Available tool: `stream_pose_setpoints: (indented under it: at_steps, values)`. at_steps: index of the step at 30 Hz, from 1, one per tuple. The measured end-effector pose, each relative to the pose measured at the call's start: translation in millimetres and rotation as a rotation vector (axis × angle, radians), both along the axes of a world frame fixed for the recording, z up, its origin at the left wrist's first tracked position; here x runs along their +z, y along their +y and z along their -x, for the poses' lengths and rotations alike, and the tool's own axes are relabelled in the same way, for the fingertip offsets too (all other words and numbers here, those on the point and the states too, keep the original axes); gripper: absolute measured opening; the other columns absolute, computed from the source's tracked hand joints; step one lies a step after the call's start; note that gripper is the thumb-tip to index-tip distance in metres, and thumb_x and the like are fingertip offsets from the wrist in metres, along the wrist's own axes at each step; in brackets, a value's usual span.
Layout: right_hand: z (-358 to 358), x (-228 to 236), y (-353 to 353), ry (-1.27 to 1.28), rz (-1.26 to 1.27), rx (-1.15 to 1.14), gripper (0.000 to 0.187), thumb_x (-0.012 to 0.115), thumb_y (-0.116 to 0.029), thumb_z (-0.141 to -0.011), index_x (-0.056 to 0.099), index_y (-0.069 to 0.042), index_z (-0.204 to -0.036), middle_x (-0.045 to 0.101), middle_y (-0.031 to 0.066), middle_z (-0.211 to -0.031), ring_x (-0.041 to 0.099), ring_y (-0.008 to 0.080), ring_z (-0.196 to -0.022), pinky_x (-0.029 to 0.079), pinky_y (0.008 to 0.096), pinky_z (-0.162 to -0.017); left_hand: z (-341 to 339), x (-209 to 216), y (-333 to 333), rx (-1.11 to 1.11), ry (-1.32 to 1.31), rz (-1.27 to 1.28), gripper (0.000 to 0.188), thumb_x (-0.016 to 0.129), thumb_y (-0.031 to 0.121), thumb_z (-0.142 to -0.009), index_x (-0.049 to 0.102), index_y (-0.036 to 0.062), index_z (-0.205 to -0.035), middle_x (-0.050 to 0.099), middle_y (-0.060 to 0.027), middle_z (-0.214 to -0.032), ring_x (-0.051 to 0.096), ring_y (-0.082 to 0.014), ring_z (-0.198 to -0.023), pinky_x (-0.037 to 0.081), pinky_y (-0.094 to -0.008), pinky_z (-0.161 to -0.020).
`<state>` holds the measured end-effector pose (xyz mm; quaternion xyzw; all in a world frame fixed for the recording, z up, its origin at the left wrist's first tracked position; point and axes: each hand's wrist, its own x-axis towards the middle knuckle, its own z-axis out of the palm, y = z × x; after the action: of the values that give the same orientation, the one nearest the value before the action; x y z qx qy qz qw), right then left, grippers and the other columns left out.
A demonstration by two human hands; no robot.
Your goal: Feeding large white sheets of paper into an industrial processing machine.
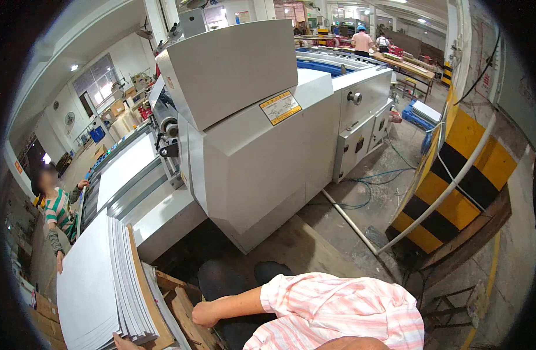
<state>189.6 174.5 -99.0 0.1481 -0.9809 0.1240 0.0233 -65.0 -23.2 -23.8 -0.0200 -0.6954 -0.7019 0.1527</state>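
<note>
Below, one white sheet stack [104,280], left hand [123,343] grip unclear, right hand [205,314] clenched, empty

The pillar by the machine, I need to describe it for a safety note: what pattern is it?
The pillar has diagonal yellow and black stripes, seen in the head view.

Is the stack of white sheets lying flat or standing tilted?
Tilted: the stack of white sheets stands on edge, leaning, with the left hand under it.

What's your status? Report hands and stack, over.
Left hand at stack edge. Right hand fisted on pallet. Co-worker beyond stack.
</note>
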Motion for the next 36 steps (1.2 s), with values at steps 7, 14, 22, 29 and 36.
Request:
stream_pose_setpoints:
  at_steps: [7, 14, 22, 29, 36]
  values:
    - [6.0, 9.1, -8.1, -0.014, 0.007, 0.024, 0.028, 0.058, -0.026, -0.067, 0.063, 0.001, -0.072, 0.061, 0.0184, -0.07, 0.06, 0.0333, -0.069, 0.047, 0.0411, -0.06, 9.3, -3.6, -8.2, 0.035, -0.031, 0.0, 0.042, 0.052, 0.029, -0.084, 0.053, -0.0063, -0.106, 0.056, -0.0137, -0.094, 0.054, -0.0216, -0.079, 0.045, -0.0308, -0.063]
    - [1.8, 0.5, -4.7, 0.063, 0.082, 0.002, 0.029, 0.058, -0.027, -0.067, 0.062, 0.001, -0.07, 0.06, 0.0177, -0.067, 0.06, 0.0332, -0.067, 0.048, 0.0406, -0.059, -36.3, 15.4, 10.4, 0.128, 0.074, 0.099, 0.029, 0.056, 0.017, -0.076, 0.058, -0.0115, -0.079, 0.058, -0.0183, -0.074, 0.048, -0.0259, -0.066, 0.041, -0.0363, -0.065]
    - [3.5, -13.1, 4.0, 0.043, 0.088, -0.008, 0.027, 0.058, -0.025, -0.065, 0.062, 0.001, -0.069, 0.06, 0.0179, -0.068, 0.059, 0.0337, -0.069, 0.048, 0.0409, -0.06, -23.1, 3.9, 6.4, 0.104, 0.159, 0.082, 0.025, 0.053, 0.011, -0.078, 0.054, -0.0144, -0.075, 0.054, -0.0144, -0.07, 0.045, -0.0233, -0.063, 0.041, -0.0358, -0.06]
    - [6.8, -6.4, -3.2, 0.071, 0.083, 0.032, 0.025, 0.058, -0.024, -0.065, 0.062, 0.0, -0.069, 0.06, 0.0177, -0.068, 0.059, 0.0335, -0.068, 0.047, 0.0409, -0.06, -30.9, 12.2, 5.0, 0.156, 0.123, 0.097, 0.028, 0.055, 0.014, -0.077, 0.055, -0.0137, -0.076, 0.056, -0.0169, -0.07, 0.046, -0.025, -0.063, 0.041, -0.0366, -0.061]
    - [6.2, 0.1, -7.9, 0.062, 0.091, 0.013, 0.025, 0.057, -0.024, -0.066, 0.062, 0.0, -0.067, 0.06, 0.0166, -0.067, 0.059, 0.0327, -0.066, 0.047, 0.0408, -0.058, -67.2, 42.1, 21.2, 0.176, 0.051, 0.121, 0.035, 0.057, 0.022, -0.074, 0.057, -0.0127, -0.078, 0.059, -0.0235, -0.075, 0.049, -0.0303, -0.065, 0.04, -0.0385, -0.064]
